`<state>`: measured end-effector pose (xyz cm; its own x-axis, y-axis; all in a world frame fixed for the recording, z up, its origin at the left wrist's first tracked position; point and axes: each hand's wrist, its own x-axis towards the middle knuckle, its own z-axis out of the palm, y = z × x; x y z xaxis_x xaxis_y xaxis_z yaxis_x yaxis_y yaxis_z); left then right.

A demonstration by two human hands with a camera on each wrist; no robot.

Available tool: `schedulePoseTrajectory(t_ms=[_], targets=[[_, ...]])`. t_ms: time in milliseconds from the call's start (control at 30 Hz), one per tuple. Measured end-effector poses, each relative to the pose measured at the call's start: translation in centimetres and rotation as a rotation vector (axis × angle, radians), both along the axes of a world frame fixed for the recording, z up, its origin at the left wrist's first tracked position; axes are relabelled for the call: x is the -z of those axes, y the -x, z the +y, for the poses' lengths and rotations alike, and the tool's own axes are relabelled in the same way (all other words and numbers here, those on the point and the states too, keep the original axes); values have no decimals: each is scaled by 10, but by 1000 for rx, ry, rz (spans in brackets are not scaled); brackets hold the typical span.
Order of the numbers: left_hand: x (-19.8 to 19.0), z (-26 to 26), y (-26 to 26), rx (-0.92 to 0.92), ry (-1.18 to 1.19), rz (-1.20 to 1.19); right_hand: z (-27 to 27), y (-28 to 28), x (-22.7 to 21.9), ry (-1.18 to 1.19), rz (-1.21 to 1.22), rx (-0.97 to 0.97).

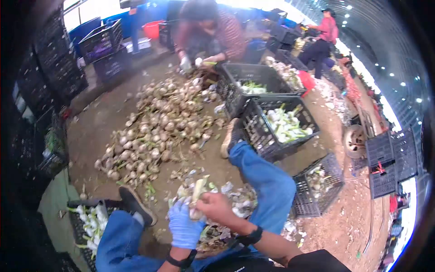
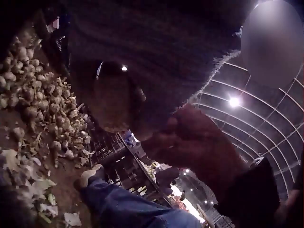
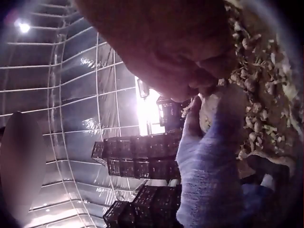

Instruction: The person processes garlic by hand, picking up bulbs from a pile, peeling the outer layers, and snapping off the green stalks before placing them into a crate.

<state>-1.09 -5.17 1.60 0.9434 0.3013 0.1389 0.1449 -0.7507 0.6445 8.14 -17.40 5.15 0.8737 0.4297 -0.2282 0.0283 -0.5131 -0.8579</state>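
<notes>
Left hand (image 1: 185, 224) (blue glove) and bare right hand (image 1: 215, 206) both curl their fingers round one garlic bulb (image 1: 197, 192), held above the peel heap (image 1: 226, 199) between the knees. Risk: loose skins slip, bulb drops into the peelings.

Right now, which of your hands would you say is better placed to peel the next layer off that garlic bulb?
Probably the right hand: bare, it pinches the garlic bulb near its top, while the gloved left hand cups it from below as a support.
</notes>
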Motion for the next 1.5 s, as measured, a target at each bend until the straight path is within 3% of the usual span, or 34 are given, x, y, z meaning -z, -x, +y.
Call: schedulePoseTrajectory(t_ms=[67, 167, 267, 367, 500, 533, 567, 600, 633, 667, 700, 733, 767, 800, 933, 1067, 1100, 1133, 1167, 1200, 1233, 1267, 1333, 1367, 1400, 1433, 1467, 1500], targets=[[7, -1, 0, 14, -13, -5, 3, 2, -6, 5, 100, -20], [12, 0, 2, -4, -8, 40, 7, 2, 23, 95, 37, -14], [17, 1, -1, -4, -14, 53, 12, 5, 39, -52, 49, 61], [20, 2, -1, -13, -31, 29, 15, 3, 48, 27, 26, 61], [18, 4, -3, -9, -103, 9, 13, 2, 48, -67, 108, 55], [21, 7, -3, -27, -111, 25, 10, -1, 41, 23, 100, 44], [27, 13, -4, -5, 369, 70, 6, -5, 35, 105, 100, 23], [33, 22, -3, -2, 845, 103, 4, -4, 31, -51, 182, 78], [39, 30, -2, 23, 1160, 116, -4, -8, 39, 57, 248, 10], [43, 38, -1, 49, 1472, 107, -16, -8, 61, 5, 7, -118], [41, 36, 4, -10, 1495, 99, -13, -6, 70, 26, 238, 53], [41, 31, 8, -58, 1526, 90, -15, -5, 46, -101, 280, 19], [69, 30, 5, -37, 1424, 40, -19, -4, 45, -317, 459, 68], [71, 31, 1, 41, 1397, 58, -20, -2, 43, -530, 633, 128], [0, 13, -4, 17, 1049, -30, -6, 3, 20, -317, 567, 79], [6, 8, 1, -53, 674, -68, 4, 7, 18, -488, 540, 101], [9, 9, 0, -82, 860, -32, 5, 7, 25, -478, 239, 0], [14, 14, -3, -86, 860, -28, 5, 8, 31, -460, -61, -99], [19, 21, -8, -150, 1467, 42, 3, 10, 34, -460, -53, -102], [25, 30, -10, -215, 2071, 111, 2, 12, 32, -548, 280, -3], [29, 39, -4, -59, 2002, 224, 3, 13, 31, -628, 613, 102], [33, 39, -4, -58, 1999, 227, 5, 12, 31, -632, 612, 104], [29, 30, -7, -146, 1610, 210, 5, 8, 30, -510, 546, 133], [46, 22, -6, -137, 1228, -49, 4, 7, 29, -507, 549, 136], [32, 16, -6, -137, 1230, -48, 4, 6, 26, -418, 490, 135], [6, 12, -5, -120, 1009, -73, 4, 6, 23, -330, 432, 132], [-7, 11, -4, -104, 787, -96, 4, 7, 22, -329, 436, 131], [10, 16, -1, -91, 800, -26, 4, 9, 20, -473, 494, 114]])
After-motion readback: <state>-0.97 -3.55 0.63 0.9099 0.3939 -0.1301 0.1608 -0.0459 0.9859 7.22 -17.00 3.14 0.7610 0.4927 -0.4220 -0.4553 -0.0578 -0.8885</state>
